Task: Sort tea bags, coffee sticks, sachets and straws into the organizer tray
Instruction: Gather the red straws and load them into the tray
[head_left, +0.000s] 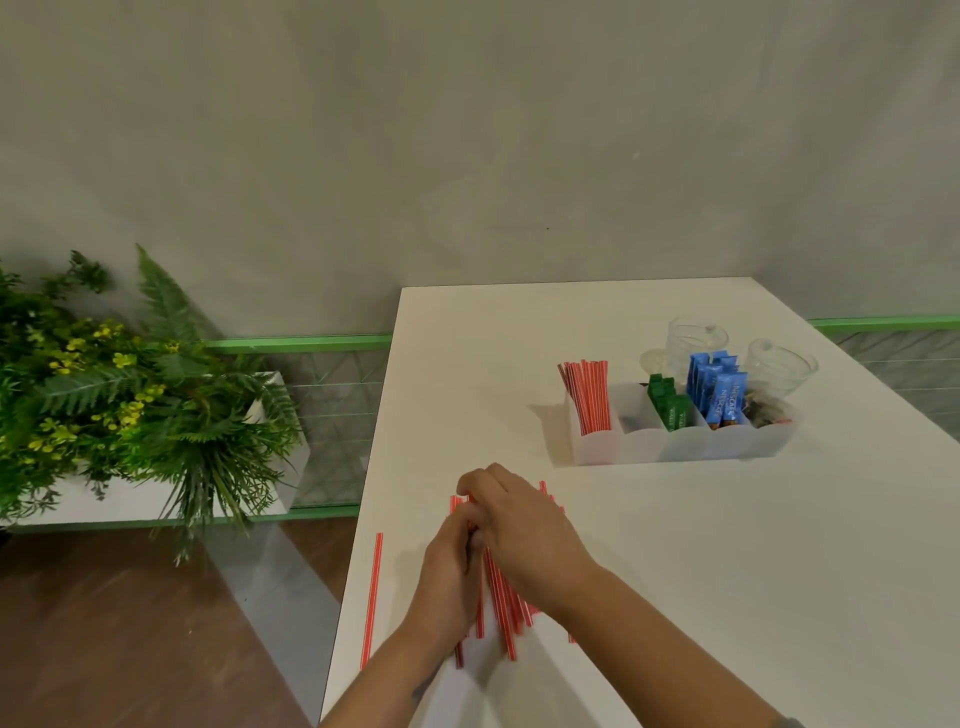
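Several red-and-white striped straws (501, 603) lie in a loose bundle near the front left of the white table (675, 571). My left hand (449, 566) and my right hand (524, 530) are both over this bundle, fingers curled around the straws and gathering them. One single straw (372, 597) lies apart along the table's left edge. The translucent organizer tray (675, 441) stands farther right; it holds upright straws (586, 392), green sachets (670, 405), blue coffee sticks (719, 387) and dark tea bags (769, 408).
Two clear glass cups (696, 340) (779, 366) stand behind the tray. A planter with green ferns and yellow flowers (119, 395) sits left of the table over a wooden floor. A grey wall rises behind.
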